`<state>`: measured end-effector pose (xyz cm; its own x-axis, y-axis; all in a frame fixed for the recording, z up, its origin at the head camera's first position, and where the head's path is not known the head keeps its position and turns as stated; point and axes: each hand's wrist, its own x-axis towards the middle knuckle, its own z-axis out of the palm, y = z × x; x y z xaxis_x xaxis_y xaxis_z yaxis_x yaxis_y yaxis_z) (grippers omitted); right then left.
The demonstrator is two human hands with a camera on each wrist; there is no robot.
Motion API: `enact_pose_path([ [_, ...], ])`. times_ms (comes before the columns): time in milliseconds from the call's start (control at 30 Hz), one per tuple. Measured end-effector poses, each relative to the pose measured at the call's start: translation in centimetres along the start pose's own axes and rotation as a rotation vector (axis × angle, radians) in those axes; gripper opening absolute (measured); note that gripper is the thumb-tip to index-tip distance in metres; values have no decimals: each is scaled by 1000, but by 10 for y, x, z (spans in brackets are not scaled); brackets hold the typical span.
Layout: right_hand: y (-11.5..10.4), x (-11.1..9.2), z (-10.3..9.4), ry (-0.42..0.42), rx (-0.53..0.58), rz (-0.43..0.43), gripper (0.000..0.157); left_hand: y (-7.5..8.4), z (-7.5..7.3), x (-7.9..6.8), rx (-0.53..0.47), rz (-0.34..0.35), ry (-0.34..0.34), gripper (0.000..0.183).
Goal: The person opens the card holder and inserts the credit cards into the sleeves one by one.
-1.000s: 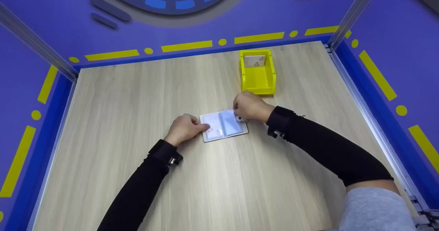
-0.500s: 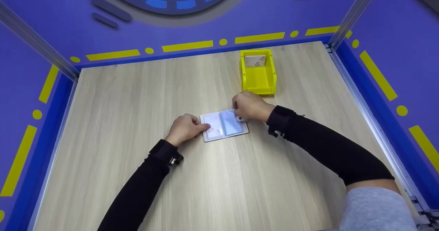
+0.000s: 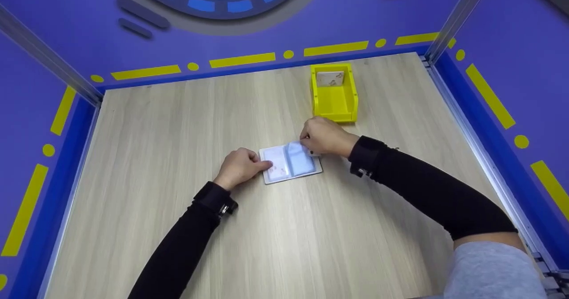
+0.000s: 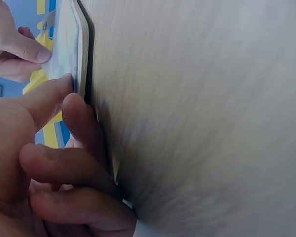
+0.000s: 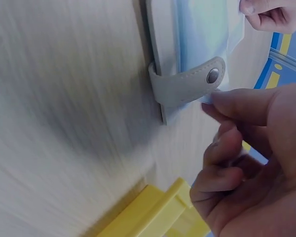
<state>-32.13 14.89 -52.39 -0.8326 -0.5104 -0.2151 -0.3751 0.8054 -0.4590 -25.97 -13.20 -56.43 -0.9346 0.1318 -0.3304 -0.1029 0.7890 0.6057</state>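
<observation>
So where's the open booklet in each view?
Head: booklet, near the centre, slightly low.
Left wrist: booklet, upper left, seen at a low angle.
Right wrist: booklet, at the top, right of centre.
Shared landmark: left hand, at the booklet's edge in all three.

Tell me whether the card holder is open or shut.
Open: the card holder is spread out, with both inner sides showing in the head view and its snap strap unfastened.

Pale wood-grain tabletop (image 3: pixel 186 125); on it, open booklet (image 3: pixel 288 163), yellow bin (image 3: pixel 334 101) farther back
</observation>
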Motion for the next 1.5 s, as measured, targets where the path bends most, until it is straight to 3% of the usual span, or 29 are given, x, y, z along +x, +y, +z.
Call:
enact_pose_path([
  [167,-1,0,1,29,20,-28,25,0,0,-1,5,-3,8,47],
  [400,-6,3,-5,-79,128,119,23,0,1,-1,-2,-5,10,46],
  [733,-19,13,-9,-91,305,188,36,1,0,-2,-7,25,26,41],
  [867,-29,21,-6,-103,349,210,33,0,0,-2,-16,18,16,39],
  [1500,-47,48,27,-90,301,124,26,-2,0,-4,-20,85,31,28],
])
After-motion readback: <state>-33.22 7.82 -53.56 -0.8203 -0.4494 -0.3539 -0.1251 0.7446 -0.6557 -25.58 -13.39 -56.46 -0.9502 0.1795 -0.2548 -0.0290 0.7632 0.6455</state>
